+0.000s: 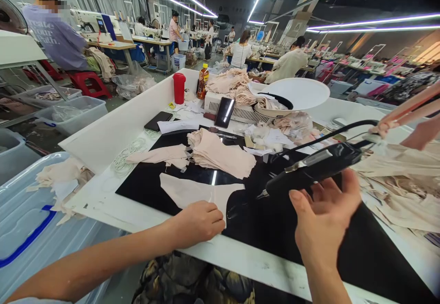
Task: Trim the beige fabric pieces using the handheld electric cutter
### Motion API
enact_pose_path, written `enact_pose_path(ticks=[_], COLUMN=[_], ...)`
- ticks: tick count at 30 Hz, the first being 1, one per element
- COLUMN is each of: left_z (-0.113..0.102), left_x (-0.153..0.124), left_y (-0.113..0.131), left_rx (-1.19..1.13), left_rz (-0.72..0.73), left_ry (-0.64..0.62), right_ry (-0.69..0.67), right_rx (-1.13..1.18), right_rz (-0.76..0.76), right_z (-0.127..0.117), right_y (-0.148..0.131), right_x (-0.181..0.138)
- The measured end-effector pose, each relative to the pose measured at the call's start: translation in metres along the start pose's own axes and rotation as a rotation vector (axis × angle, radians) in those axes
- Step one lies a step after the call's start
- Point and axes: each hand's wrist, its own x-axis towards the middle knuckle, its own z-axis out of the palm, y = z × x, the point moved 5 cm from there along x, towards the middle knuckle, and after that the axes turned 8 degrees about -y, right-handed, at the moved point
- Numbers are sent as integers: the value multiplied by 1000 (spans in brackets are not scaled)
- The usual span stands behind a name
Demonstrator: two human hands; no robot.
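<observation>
My left hand (200,222) is closed, its fingers pinched at the lower edge of a flat beige fabric panel (182,190) on the black board (271,230). What the fingertips hold is partly hidden. Just below a black handheld tool (309,168) with a pointed metal tip is my right hand (325,217), thumb and fingers apart, not gripping it. The tool hangs tilted from a pink cord (392,123), with a black cable attached. Behind the panel lie a stack of beige fabric pieces (220,152) and a smaller beige pile (160,156).
A low white wall (120,125) borders the table. Along the back stand a red cup (179,88), a drink bottle (203,81), a phone (224,112) and a white round tray (302,92). Beige fabric (405,180) heaps at right; a blue-handled plastic bin (30,221) stands left.
</observation>
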Motion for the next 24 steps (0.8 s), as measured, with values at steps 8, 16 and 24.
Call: enact_pose_path(ticks=[8, 16, 24], left_z=[14, 14, 12], left_x=[8, 10, 9], left_y=[0, -9, -12], left_rx=[-54, -314, -448], left_rz=[-33, -251, -324], left_ry=[-38, 19, 21], right_ry=[91, -239, -237], right_rx=[38, 307, 515], right_rz=[26, -3, -51], right_z=[33, 53, 63], right_y=[-5, -18, -22], right_x=[21, -16, -45])
